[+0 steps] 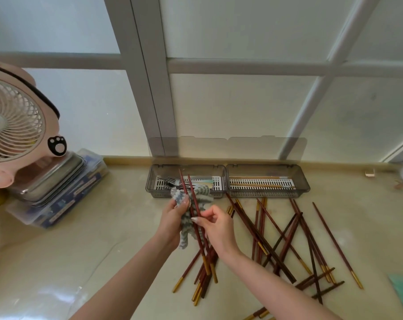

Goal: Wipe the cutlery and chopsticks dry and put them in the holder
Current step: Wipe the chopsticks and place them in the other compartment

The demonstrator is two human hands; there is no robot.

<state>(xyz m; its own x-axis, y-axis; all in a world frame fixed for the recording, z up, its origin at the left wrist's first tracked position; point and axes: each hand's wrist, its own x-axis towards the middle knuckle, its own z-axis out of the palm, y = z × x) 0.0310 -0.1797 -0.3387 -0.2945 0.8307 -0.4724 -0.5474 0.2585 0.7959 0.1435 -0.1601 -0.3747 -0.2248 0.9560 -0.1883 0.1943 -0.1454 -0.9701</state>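
Two chopsticks (pixel 197 218) were in my hands, their thin tips pointing up toward the holder and their gold ends hanging down over the counter (pixel 80 262). My left hand (pixel 175 215) was closed around a grey-and-white striped cloth (pixel 191 211), thumb pressed on top, with the cloth wrapped against the middle of the pair. My right hand (pixel 215 225) pinched the same two sticks just below the cloth between thumb and forefinger, the other fingers loosely curled.

Behind my hands stood the holder, two clear trays side by side against the window frame with their lids tipped up. The left tray (pixel 186 181) had forks and other cutlery (pixel 184 181) lying in it; the right tray (pixel 267 181) had a few pale wooden chopsticks (pixel 260 185) on its white slotted base.

Many more dark red chopsticks (pixel 288 239) with gold ends lay scattered on the counter, crossing one another to the right of my hands and below them. At the far left a pink fan (pixel 15 121) stood beside a stack of metal trays (pixel 57 179) on a clear box.
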